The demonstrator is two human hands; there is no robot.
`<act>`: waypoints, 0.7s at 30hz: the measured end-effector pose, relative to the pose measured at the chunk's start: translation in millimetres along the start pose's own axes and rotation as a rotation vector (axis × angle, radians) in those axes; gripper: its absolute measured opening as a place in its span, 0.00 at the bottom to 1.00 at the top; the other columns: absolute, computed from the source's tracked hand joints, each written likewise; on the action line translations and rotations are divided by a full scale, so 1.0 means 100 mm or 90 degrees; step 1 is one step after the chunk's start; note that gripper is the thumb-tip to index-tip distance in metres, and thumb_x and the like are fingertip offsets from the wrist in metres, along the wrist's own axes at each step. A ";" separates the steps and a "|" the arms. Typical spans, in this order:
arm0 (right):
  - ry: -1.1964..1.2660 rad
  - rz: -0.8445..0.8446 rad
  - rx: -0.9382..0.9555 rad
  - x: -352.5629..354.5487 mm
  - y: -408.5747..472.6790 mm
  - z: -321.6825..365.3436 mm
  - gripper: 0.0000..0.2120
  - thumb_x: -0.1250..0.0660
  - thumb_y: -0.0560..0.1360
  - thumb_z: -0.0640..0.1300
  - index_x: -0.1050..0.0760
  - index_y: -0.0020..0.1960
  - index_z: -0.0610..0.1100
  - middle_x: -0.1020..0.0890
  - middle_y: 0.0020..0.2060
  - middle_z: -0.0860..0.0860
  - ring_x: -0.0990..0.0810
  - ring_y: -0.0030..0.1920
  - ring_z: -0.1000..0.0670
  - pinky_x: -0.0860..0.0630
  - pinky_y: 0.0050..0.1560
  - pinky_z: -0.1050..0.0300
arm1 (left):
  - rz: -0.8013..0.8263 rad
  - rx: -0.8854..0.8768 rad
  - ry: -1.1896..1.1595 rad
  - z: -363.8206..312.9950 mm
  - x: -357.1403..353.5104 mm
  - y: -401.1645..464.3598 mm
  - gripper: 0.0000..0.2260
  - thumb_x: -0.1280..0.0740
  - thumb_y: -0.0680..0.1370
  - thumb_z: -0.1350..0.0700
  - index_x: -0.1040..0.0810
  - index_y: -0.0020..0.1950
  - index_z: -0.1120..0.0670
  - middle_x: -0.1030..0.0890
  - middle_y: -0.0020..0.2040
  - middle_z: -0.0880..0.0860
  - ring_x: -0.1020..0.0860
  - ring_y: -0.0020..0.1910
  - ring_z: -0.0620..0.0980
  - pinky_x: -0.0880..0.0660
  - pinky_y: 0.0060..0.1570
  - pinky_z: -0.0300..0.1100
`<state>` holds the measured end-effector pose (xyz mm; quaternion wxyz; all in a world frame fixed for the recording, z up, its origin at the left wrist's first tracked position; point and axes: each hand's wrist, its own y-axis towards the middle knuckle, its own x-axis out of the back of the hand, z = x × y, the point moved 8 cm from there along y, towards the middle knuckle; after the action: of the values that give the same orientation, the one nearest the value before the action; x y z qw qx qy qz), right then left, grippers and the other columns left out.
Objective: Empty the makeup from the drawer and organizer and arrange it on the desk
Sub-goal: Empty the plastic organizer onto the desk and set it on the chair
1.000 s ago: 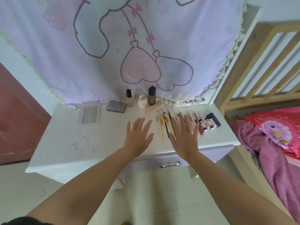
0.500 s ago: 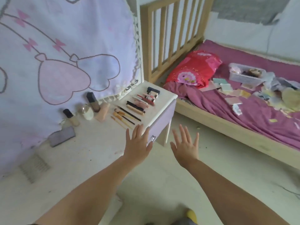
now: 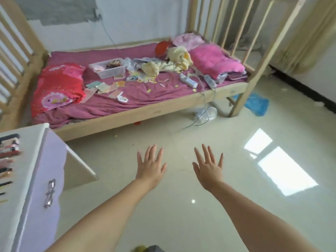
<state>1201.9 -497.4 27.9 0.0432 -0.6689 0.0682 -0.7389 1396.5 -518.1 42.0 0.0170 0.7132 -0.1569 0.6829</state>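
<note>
My left hand (image 3: 150,165) and my right hand (image 3: 208,166) are stretched out over the pale floor, fingers straight and spread, holding nothing. The white desk (image 3: 34,140) shows only as a corner at the left edge, well left of both hands. On it lies a row of makeup sticks and tubes (image 3: 8,160), blurred and cut off by the frame. The desk's lilac drawer front (image 3: 52,160) with a metal handle (image 3: 50,193) is closed.
A wooden-framed bed (image 3: 145,113) with a magenta sheet stands ahead, strewn with a red pillow (image 3: 58,84), a white basket (image 3: 107,69), papers and a pink blanket (image 3: 214,60). A blue bag (image 3: 256,104) lies on the floor by the bed's post.
The view has swung right, away from the desk toward the bed and floor. Both hands have left the desk top and now hover over the floor, still spread flat.
</note>
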 end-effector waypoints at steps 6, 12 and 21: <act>0.011 -0.006 -0.131 0.01 -1.03 -1.64 0.27 0.57 0.81 0.56 0.62 0.77 0.53 0.61 0.77 0.50 0.63 0.76 0.49 0.66 0.71 0.34 | 0.027 -0.119 0.008 -1.83 -0.25 -0.16 0.26 0.53 0.82 0.45 0.52 0.77 0.52 0.54 0.77 0.55 0.58 0.76 0.51 0.62 0.70 0.61; 0.046 0.001 -0.313 -0.03 -2.26 -3.29 0.27 0.59 0.81 0.56 0.63 0.77 0.52 0.62 0.77 0.50 0.64 0.76 0.49 0.67 0.71 0.35 | 0.044 -0.293 0.045 -3.82 -0.48 -0.48 0.26 0.52 0.82 0.45 0.52 0.77 0.51 0.54 0.77 0.54 0.57 0.76 0.51 0.61 0.71 0.61; 0.137 -0.038 -0.573 -0.03 -3.44 -5.12 0.26 0.57 0.82 0.55 0.60 0.77 0.53 0.59 0.77 0.50 0.61 0.77 0.50 0.65 0.71 0.36 | 0.076 -0.533 0.108 -6.16 -0.68 -0.73 0.26 0.53 0.82 0.44 0.53 0.77 0.51 0.54 0.77 0.54 0.57 0.76 0.52 0.61 0.72 0.61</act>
<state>702.8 -135.4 30.1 -0.2801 -0.5425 0.3670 -0.7018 816.3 -288.1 30.6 0.2780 0.5759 -0.4595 0.6163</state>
